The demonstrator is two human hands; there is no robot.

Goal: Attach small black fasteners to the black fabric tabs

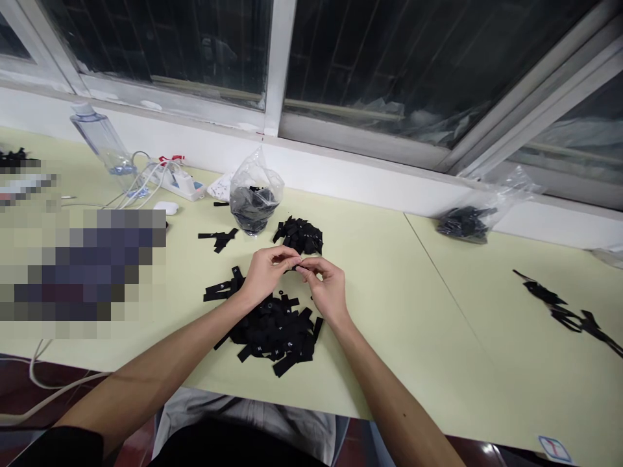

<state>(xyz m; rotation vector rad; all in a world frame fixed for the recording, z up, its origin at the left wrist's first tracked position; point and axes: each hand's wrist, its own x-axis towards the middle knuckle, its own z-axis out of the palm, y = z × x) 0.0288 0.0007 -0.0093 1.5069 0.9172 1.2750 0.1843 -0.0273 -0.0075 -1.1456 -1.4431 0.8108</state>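
My left hand (268,269) and my right hand (327,285) meet fingertip to fingertip above the table. Pinched between them is a small black piece (292,268), mostly covered by the fingers; it looks like one of the black fabric strips. Beneath my wrists spreads a loose pile of black fabric strips (277,331), some with white letters such as M. Just beyond my fingers lies a smaller, tighter heap of black strips (299,235). A clear plastic bag (256,201) with black pieces inside stands behind, to the left of that heap.
A few strips (219,239) lie left of the bag. Farther left are a power strip (180,180) with cables, a white case (165,207) and a clear bottle (107,146). On the right are another bag (467,220) and black straps (569,308). Windows rise behind the table (389,292).
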